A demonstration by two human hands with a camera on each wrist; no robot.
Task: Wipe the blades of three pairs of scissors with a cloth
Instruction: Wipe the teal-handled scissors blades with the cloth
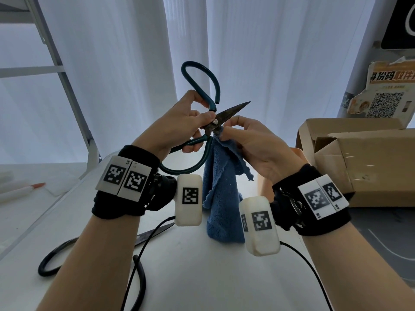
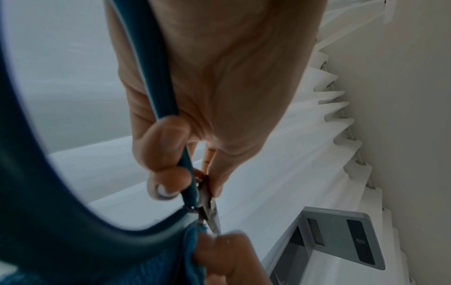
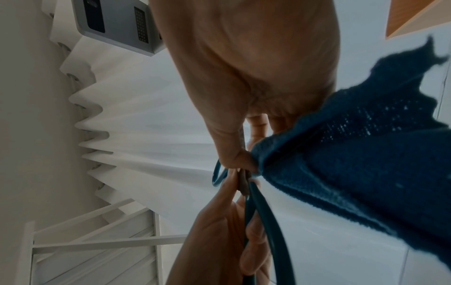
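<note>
My left hand (image 1: 193,122) grips the green-handled scissors (image 1: 203,95) near the pivot, blades apart, one dark blade (image 1: 235,110) pointing up to the right. My right hand (image 1: 226,133) pinches the blue cloth (image 1: 221,194) around the lower blade just beside the pivot; the rest of the cloth hangs down to the white table (image 1: 197,277). In the left wrist view the left hand (image 2: 192,179) holds the green scissors (image 2: 165,96) and the cloth (image 2: 190,248) sits at the blade root. The right wrist view shows the right hand (image 3: 244,164) pinching the cloth (image 3: 354,164) there.
A black-handled pair of scissors (image 1: 94,248) lies on the table at the near left. Open cardboard boxes (image 1: 363,162) stand at the right. A white-and-orange pen (image 1: 22,189) lies at the far left. White curtains (image 1: 125,63) hang behind.
</note>
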